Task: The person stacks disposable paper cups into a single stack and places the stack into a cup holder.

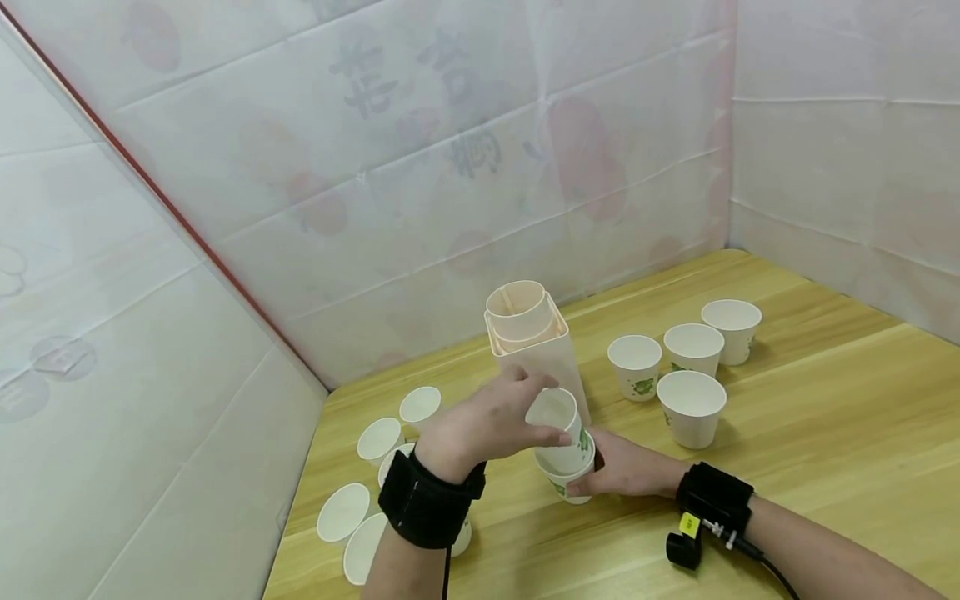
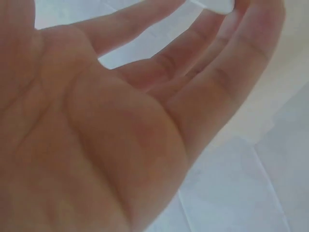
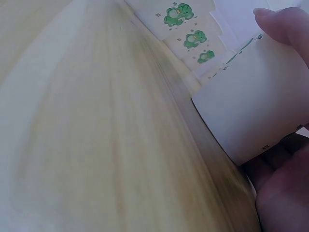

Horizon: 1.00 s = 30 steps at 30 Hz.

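Note:
In the head view my left hand [image 1: 480,425] pinches a white paper cup [image 1: 555,408] near its rim, thumb on the near side. The base of that cup sits inside the mouth of a lower paper cup [image 1: 561,487]. My right hand [image 1: 628,467] grips this lower cup from the right, thumb across its near side. From the right wrist, the gripped cup [image 3: 256,101] shows its white wall close over the wooden table. Only a white sliver of cup rim [image 2: 215,5] appears at the fingertips in the left wrist view.
Right behind the hands stands a cream cup holder [image 1: 540,362] with a round tube on top. Several paper cups [image 1: 692,408] stand upright on the right of the table [image 1: 840,408], several more [image 1: 343,512] on the left, partly behind my left arm. White sheeting [image 1: 450,167] walls the back.

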Available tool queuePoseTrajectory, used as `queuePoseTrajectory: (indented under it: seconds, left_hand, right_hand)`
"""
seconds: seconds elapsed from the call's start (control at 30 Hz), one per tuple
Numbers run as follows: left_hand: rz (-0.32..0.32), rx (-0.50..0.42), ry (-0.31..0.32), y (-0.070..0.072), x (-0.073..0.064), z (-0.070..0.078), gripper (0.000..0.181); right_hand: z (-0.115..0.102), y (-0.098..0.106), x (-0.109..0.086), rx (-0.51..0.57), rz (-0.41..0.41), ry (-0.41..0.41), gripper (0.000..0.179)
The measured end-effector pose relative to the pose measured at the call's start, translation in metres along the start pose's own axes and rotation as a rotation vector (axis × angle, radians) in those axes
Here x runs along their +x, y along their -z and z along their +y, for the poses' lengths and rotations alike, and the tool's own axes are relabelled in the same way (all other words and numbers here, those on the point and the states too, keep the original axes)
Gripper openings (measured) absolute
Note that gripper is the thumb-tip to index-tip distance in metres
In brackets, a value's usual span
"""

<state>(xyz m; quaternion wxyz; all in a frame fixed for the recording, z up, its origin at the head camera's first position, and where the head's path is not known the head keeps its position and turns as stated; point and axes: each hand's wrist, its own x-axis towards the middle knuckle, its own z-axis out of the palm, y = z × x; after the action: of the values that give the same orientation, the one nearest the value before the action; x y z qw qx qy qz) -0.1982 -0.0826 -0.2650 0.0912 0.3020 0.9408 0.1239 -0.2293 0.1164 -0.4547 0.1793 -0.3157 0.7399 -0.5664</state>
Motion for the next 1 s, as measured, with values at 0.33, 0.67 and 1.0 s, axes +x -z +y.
queuePoseTrajectory:
  seconds: [0.33, 0.67, 1.0]
  left_hand:
    - [0.021, 0.15, -0.044, -0.024, 0.002, 0.0, 0.046]
    - [0.025, 0.2, -0.062, -0.041, 0.006, 0.001, 0.048]
    - [0.163, 0.335, -0.157, -0.055, 0.002, -0.003, 0.043]
  right_hand:
    - [0.002, -0.002, 0.002, 0.019, 0.003, -0.003, 0.059]
    - [0.001, -0.003, -0.001, 0.069, -0.002, 0.002, 0.055]
    - [0.001, -0.002, -0.003, 0.057, 0.004, 0.005, 0.054]
